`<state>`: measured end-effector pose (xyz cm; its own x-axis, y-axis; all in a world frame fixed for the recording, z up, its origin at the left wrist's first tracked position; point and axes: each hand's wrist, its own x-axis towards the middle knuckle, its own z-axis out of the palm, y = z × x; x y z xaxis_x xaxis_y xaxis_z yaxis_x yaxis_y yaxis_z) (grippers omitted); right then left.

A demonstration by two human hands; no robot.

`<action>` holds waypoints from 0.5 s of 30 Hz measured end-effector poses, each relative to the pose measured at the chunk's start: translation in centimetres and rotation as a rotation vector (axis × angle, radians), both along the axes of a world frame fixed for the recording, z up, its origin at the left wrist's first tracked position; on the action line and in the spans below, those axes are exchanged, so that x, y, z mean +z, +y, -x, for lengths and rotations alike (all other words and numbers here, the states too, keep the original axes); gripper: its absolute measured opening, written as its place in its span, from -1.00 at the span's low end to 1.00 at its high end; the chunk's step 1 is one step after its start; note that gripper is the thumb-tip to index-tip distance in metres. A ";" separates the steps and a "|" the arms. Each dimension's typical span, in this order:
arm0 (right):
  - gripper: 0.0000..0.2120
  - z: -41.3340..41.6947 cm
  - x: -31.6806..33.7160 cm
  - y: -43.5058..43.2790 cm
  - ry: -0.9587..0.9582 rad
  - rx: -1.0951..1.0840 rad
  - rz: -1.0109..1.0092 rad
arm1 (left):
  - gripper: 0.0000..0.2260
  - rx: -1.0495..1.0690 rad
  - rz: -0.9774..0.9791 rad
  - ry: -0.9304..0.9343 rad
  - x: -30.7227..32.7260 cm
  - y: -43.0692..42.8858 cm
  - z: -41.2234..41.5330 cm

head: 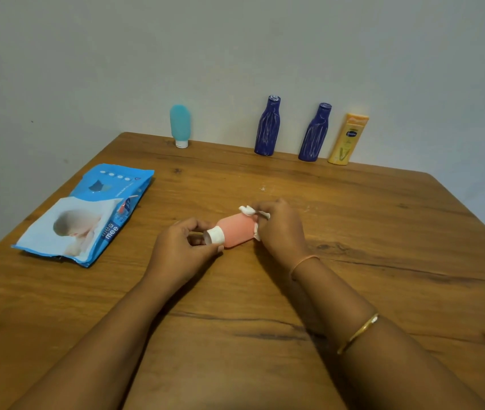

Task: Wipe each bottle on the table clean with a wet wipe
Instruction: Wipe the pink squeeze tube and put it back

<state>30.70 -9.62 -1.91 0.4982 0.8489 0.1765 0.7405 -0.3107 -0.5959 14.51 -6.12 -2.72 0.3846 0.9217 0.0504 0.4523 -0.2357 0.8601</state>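
You have the pink bottle (pixel 237 230) lying on its side, low over the surface (pixel 383 232) near its middle, between your two hands. Whether it rests on the wood cannot be told.

Your left hand (pixel 182 247) pinches the white cap (pixel 215 235), with the fingers curled round it. Your right hand (pixel 282 229) is curled round the base end with the wet wipe (pixel 247 210) bunched between fingers and bottle, and a tuft sticks out on top.

To do this stroke well, use the left hand as the anchor and turn the bottle by the cap. Draw the wipe along the body toward the cap so the whole round gets covered, not only the side facing you. Press lightly, since the bottle looks soft and may squash. Spread the wipe flatter if you can, because bunched up it likely cleans only a narrow band.

Against the wall stand the teal bottle (pixel 180 124), two dark blue bottles (pixel 268 125) and the yellow bottle (pixel 347 140), well apart from your hands. The pack of wipes (pixel 87 214) lies to your left.
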 end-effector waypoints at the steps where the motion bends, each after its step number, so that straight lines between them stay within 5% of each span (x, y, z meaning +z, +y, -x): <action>1: -0.68 0.4 0.1 0.0 -0.009 -0.011 -0.004 | -0.73 -0.001 0.006 0.001 0.0 0.0 0.0; 8: -0.68 4.8 -1.1 -2.1 -0.094 0.240 -0.177 | -0.79 -0.009 0.046 -0.026 0.1 0.2 0.2; 15: -0.71 -0.2 -1.4 -0.1 0.037 -0.073 -0.009 | -0.77 0.025 0.019 0.014 -0.1 0.5 -0.2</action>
<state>30.88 -9.68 -3.31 0.5653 0.8084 0.1640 0.6934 -0.3580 -0.6253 14.72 -5.67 -2.85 0.3615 0.9320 0.0275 0.4696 -0.2075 0.8582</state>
